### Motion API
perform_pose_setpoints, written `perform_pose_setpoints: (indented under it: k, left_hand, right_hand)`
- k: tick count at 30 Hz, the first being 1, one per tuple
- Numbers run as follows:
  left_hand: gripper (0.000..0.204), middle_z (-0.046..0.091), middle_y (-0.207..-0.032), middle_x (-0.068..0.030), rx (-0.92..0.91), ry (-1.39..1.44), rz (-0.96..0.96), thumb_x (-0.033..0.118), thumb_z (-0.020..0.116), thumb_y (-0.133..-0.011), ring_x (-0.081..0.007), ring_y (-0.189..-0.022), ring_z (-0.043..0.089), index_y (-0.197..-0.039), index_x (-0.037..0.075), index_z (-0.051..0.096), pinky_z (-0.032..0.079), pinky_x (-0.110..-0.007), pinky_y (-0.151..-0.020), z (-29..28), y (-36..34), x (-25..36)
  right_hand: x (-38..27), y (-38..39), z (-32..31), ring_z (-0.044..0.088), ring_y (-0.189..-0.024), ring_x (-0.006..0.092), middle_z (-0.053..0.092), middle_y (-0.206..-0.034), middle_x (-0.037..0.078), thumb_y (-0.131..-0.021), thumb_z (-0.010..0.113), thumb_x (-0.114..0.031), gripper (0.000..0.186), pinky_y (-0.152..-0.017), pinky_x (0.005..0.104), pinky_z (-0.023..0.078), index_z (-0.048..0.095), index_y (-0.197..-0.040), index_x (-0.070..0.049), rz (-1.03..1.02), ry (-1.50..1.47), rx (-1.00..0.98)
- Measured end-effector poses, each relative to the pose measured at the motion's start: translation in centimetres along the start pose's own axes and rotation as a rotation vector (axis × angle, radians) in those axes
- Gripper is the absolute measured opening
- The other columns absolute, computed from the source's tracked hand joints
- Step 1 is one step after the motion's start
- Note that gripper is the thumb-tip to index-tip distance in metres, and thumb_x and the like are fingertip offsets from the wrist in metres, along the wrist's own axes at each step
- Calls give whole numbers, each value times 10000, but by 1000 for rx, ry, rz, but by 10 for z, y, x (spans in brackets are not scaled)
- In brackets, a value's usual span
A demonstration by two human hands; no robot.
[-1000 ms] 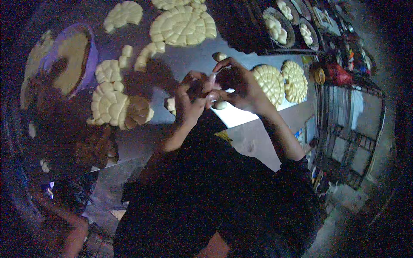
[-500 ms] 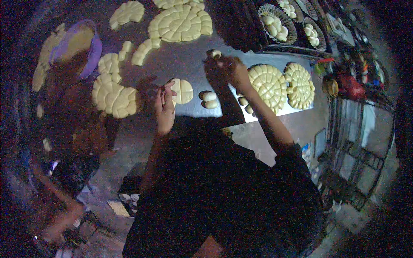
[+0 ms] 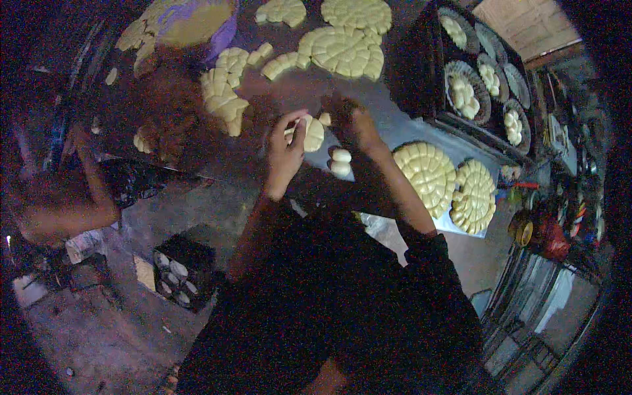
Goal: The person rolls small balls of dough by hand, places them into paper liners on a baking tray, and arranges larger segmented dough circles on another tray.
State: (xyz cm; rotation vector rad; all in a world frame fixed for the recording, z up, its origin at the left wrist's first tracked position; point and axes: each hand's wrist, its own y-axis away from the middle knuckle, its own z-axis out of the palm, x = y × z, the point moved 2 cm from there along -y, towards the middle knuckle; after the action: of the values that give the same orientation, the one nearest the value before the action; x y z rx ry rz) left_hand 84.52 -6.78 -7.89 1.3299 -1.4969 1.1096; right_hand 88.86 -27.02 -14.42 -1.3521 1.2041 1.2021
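My left hand [image 3: 284, 155] curls its fingers and thumb around the left edge of a small cut dough disc [image 3: 314, 135] on the metal table. Just past the disc lies a small dough piece [image 3: 325, 119]. To its right is my right hand [image 3: 359, 131], in shadow and blurred, so its fingers and anything in them cannot be made out. Two smooth dough pieces [image 3: 340, 162] lie side by side on the table between my forearms. Large scored dough rounds [image 3: 424, 178] sit right of my right forearm.
More scored dough [image 3: 342, 52] is spread at the far side, with a purple basin [image 3: 225, 33] at far left. A dark tray [image 3: 431, 108] at right holds dough in fluted paper cups. Another person's arm [image 3: 72, 214] is at left; a dark box [image 3: 181, 263] stands below.
The view has shifted, so the table's contents appear farther right. My right hand no longer shows the pale dough piece it held up. My left fingers have closed around the disc's edge.
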Motion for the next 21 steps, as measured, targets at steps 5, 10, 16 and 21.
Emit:
perform_pose_setpoints:
  k: [5,10,16,21]
  left_hand:
    - [237,663,-1127,-93,-42,97,-138,183,559,-1002,-165,-990,626,-1183,38,607,494,-299,-887,-26,0,-15]
    - [242,656,-1008,-56,150,358,19,111,622,-961,-110,-900,614,-1183,26,575,493,-255,-832,-56,-14,14]
    - [192,657,-1046,-76,169,538,110,163,556,-992,-130,-860,623,-1100,11,600,505,-279,-785,-117,-45,64]
    - [402,650,-1072,-123,332,232,970,370,534,-957,-316,-959,610,-1116,6,597,510,-444,-873,-180,-110,69]
  right_hand:
    - [-13,-16,14,626,-1013,256,651,-1171,127,-859,667,-38,295,-871,339,496,665,-1154,-34,103,259,-256]
    - [-128,-3,56,638,-1039,237,661,-1170,125,-875,699,-87,188,-924,346,481,708,-1052,-22,-119,276,-176]
    - [-191,-45,116,594,-1133,249,629,-1226,166,-857,732,-101,229,-983,402,466,701,-1070,-24,-378,13,-51]
    - [-211,-82,176,681,-917,183,723,-994,86,-759,775,-4,251,-852,322,547,723,-1004,-2,58,-80,-5]
